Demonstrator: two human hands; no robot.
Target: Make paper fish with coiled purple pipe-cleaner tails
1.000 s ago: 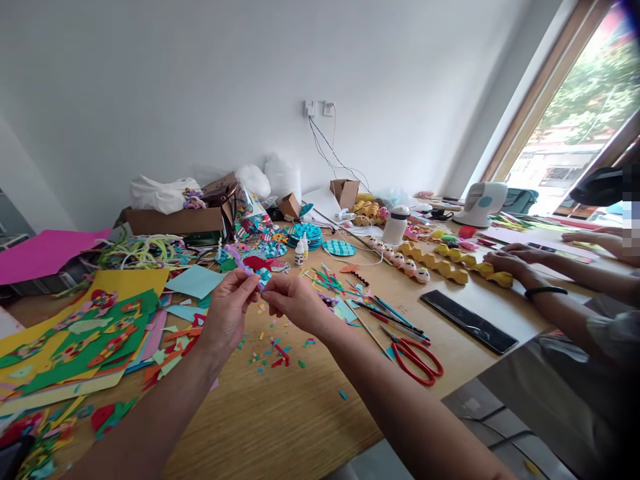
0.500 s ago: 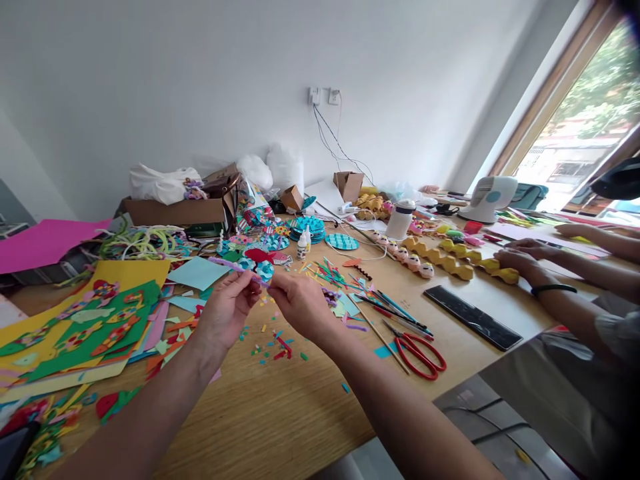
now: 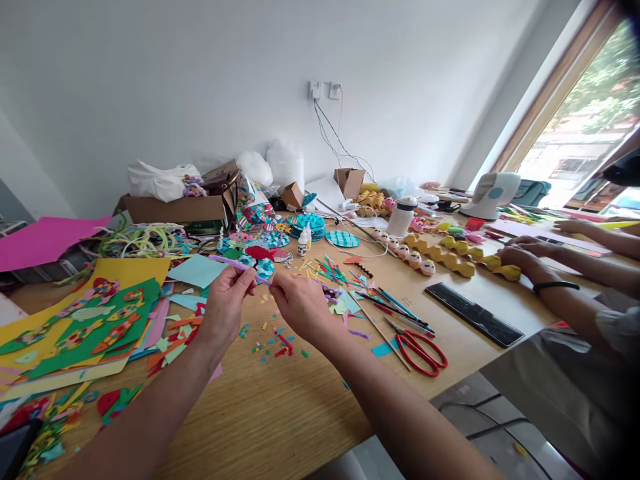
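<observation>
Purple pipe cleaner (image 3: 229, 261) held above the table (image 3: 260, 413), left hand (image 3: 225, 303) pinching it thumb-to-finger, right hand (image 3: 303, 307) closed on it just beside, apparently steadying the strand; scissors (image 3: 425, 355) lie handles nearward, likely for easy reach.

Can't read any text here, tbh. The little white bottle (image 3: 302, 247) has dark print on it, but it's too small to make out.
</observation>
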